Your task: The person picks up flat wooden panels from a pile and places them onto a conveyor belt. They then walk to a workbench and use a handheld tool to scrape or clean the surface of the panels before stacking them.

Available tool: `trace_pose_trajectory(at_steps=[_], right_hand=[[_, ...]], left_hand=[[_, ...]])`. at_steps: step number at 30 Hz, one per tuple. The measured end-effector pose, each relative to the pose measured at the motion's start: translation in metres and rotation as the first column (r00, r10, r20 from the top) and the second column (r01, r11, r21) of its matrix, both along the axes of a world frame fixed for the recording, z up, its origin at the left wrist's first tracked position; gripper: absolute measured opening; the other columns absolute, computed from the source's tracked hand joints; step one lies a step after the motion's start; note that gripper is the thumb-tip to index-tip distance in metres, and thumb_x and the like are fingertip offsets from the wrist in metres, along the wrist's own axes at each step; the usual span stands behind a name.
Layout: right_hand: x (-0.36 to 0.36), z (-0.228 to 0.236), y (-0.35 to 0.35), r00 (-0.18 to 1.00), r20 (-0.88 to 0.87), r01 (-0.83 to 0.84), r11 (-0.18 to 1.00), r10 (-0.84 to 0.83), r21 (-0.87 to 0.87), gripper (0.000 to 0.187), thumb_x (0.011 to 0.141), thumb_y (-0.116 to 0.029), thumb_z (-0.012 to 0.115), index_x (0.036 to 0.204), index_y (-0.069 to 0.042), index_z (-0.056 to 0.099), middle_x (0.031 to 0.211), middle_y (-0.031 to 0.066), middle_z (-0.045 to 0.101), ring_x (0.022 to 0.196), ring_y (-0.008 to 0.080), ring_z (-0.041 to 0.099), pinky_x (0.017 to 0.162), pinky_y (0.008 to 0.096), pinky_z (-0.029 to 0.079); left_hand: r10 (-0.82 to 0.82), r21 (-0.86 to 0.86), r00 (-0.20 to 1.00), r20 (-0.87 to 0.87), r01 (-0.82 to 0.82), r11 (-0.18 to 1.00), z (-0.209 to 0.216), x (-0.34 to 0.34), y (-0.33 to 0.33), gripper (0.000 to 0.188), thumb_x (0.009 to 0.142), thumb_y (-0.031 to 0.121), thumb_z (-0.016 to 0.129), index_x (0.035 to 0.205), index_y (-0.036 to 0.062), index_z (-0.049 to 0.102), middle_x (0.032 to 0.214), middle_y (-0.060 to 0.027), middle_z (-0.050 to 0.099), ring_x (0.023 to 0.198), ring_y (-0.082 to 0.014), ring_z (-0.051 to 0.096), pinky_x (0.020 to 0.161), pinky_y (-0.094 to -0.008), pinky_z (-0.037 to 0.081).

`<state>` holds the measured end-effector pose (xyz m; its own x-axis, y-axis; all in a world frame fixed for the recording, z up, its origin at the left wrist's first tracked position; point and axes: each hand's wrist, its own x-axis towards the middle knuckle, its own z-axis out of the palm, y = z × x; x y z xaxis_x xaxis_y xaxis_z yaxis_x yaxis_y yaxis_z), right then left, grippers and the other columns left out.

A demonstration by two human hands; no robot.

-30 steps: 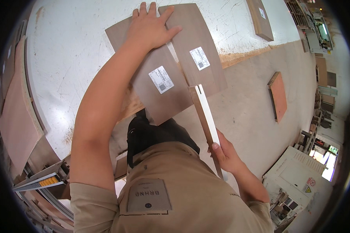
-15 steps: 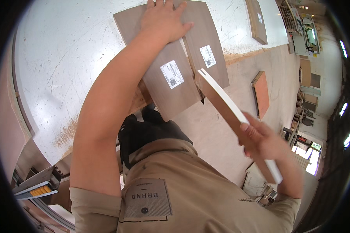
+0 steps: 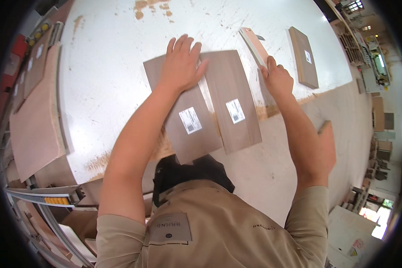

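Observation:
Two brown wood-grain panels lie side by side at the table's near edge, a narrow gap between them. Each carries a white printed label. On the far part of the left panel point(image 3: 194, 145) rests my left hand point(image 3: 182, 67), fingers spread. The right panel point(image 3: 228, 82) is untouched by my hands. Further right, my right hand point(image 3: 279, 81) is closed round the near end of a long narrow strip point(image 3: 257, 48) with a pinkish face and a pale edge. A small dark curved piece point(image 3: 260, 38) shows beside the strip's far part; whether it is attached I cannot tell.
The white, scratched table point(image 3: 107, 58) has brown worn patches. A thick labelled brown board point(image 3: 303, 58) lies right of my right hand. An orange-pink board point(image 3: 328, 145) shows past my right forearm. At left are a pinkish sheet point(image 3: 35, 129) and a rail with yellow rollers point(image 3: 56, 200).
My right hand has carried the strip from over the floor, near my body, up and away to the table, right of the panels. My left hand stays on the left panel. The view has shifted.

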<state>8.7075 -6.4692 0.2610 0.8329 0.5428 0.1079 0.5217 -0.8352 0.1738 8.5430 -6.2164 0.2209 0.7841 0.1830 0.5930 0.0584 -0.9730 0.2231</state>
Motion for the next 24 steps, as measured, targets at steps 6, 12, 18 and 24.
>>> trace_pose_trajectory(at_steps=[6, 12, 18, 24], right_hand=[[-0.079, -0.013, 0.036, 0.968, -0.147, -0.178, 0.968, 0.205, 0.178, 0.082, 0.087, -0.052, 0.06, 0.148, -0.003, 0.036, 0.149, 0.0288, 0.034, 0.138, 0.0469, 0.03, 0.108, 0.0582, 0.032], [-0.141, 0.007, 0.06, 0.926, -0.375, -0.002, 0.994, 0.041, 0.105, 0.103, 0.073, -0.056, 0.072, 0.147, 0.001, 0.031, 0.155, 0.0261, 0.017, 0.138, 0.0511, 0.023, 0.107, 0.0624, 0.032], [-0.156, 0.03, 0.09, 0.964, -0.227, -0.078, 0.965, 0.136, 0.25, 0.088, 0.065, -0.044, 0.075, 0.133, 0.005, 0.047, 0.15, 0.0252, 0.028, 0.127, 0.0474, 0.036, 0.099, 0.0566, 0.04], [-0.22, 0.014, 0.166, 0.949, -0.265, -0.099, 0.96, 0.17, 0.26, 0.093, 0.067, -0.049, 0.075, 0.137, 0.004, 0.044, 0.149, 0.0256, 0.029, 0.132, 0.0494, 0.032, 0.102, 0.0579, 0.038]], left_hand=[[0.129, -0.179, 0.961, 0.243, -0.086, 0.98, 0.006, -0.01, 0.029, 0.032, 0.087, 0.02, 0.061, 0.113, 0.0028, 0.06, 0.122, -0.0154, 0.056, 0.119, -0.0327, 0.049, 0.107, -0.0468, 0.032], [0.363, -0.504, 0.865, 0.347, -0.154, 0.85, 0.003, -0.083, 0.05, 0.028, 0.09, 0.014, 0.056, 0.115, 0.0017, 0.059, 0.123, -0.016, 0.055, 0.119, -0.033, 0.049, 0.105, -0.0439, 0.034], [0.427, -0.612, 0.899, 0.094, -0.286, 0.737, -0.015, -0.179, 0.061, 0.023, 0.091, 0.011, 0.054, 0.109, -0.0003, 0.059, 0.121, -0.0182, 0.054, 0.117, -0.0348, 0.049, 0.104, -0.0438, 0.036], [0.353, -0.637, 0.929, 0.11, -0.207, 0.743, -0.011, -0.185, 0.06, 0.02, 0.087, 0.01, 0.058, 0.104, 0.0, 0.059, 0.115, -0.0188, 0.057, 0.112, -0.0358, 0.051, 0.098, -0.0442, 0.039]])
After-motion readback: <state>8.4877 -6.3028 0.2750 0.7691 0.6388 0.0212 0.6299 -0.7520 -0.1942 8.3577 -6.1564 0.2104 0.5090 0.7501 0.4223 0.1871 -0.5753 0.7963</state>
